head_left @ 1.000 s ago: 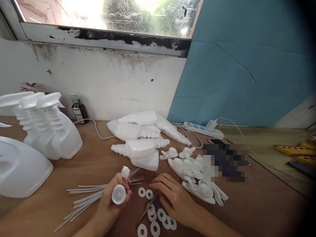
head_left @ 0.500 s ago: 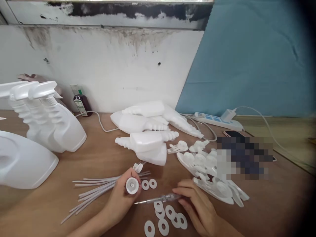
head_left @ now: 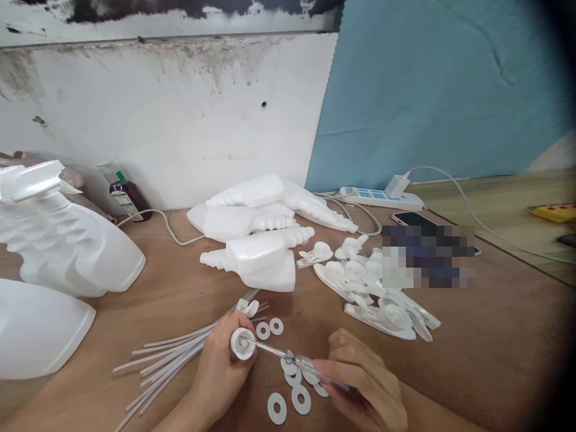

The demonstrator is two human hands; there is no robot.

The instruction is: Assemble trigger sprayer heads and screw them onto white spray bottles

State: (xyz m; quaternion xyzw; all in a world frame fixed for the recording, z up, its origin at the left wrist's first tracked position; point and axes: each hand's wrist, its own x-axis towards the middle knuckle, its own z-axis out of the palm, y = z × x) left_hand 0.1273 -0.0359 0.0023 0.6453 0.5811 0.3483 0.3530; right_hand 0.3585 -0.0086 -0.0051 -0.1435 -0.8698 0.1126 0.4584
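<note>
My left hand [head_left: 220, 363] is wrapped round a white trigger spray head [head_left: 243, 344], its round ribbed cap turned open side toward me. Between the fingers and thumb of my right hand [head_left: 364, 378] is a screwdriver [head_left: 297, 362] with a clear handle. The thin metal shaft points left, and its tip reaches into the open cap. Several flat white washers [head_left: 301, 399] lie under and around the screwdriver, and two more sit just right of my left hand. Thin clear tubes [head_left: 166, 360] fan out on the table behind and left of that hand.
White empty-looking bottles [head_left: 261, 249] lie piled at the middle back. Assembled spray bottles [head_left: 90, 240] stand at left, beside a dark bottle [head_left: 130, 198]. White plastic parts [head_left: 387, 306] are heaped at right, near a phone [head_left: 416, 221] and a power strip [head_left: 382, 197] with cables.
The screwdriver's tip has swung up from beside my left hand into the cap, and my right hand has turned and shifted right. The whole view has also shifted slightly.
</note>
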